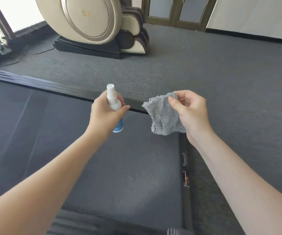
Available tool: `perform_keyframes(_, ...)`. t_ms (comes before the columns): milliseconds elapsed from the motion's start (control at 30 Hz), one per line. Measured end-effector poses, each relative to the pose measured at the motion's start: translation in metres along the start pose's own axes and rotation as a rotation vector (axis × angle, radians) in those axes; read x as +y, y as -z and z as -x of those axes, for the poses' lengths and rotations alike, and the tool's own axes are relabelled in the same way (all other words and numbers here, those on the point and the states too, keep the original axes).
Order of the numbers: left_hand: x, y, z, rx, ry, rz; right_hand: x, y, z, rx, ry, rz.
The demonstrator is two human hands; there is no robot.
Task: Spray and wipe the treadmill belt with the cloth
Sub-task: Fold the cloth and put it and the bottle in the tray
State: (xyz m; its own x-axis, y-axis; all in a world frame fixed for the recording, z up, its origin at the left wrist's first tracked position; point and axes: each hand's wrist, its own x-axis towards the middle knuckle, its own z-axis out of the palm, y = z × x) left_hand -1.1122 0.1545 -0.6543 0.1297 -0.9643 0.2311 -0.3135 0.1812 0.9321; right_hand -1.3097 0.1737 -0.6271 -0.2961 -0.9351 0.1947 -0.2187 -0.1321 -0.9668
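Note:
The dark grey treadmill belt (128,167) fills the lower middle of the head view, with a paler patch on it near the front. Above the belt, my left hand (105,114) grips a small white spray bottle (113,99) with a blue base, its nozzle pointing up. To the right, my right hand (190,111) pinches a fluffy grey cloth (163,116) by its upper corner, and the cloth hangs loose over the belt's far right corner. Neither the bottle nor the cloth touches the belt.
A black side rail (35,82) runs along the belt's far edge, and another rail (185,167) along its right side. Grey carpet (204,68) lies beyond. A beige massage chair (94,26) stands at the back, with a glass door frame (174,14) behind it.

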Motion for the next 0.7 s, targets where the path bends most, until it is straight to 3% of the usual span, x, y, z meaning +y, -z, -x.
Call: perform_keyframes(700, 0.331, 0.111, -0.004, 0.130, 0.234, 0.014, -0.345, 0.051, -0.012, -0.120, -0.294, -0.122)
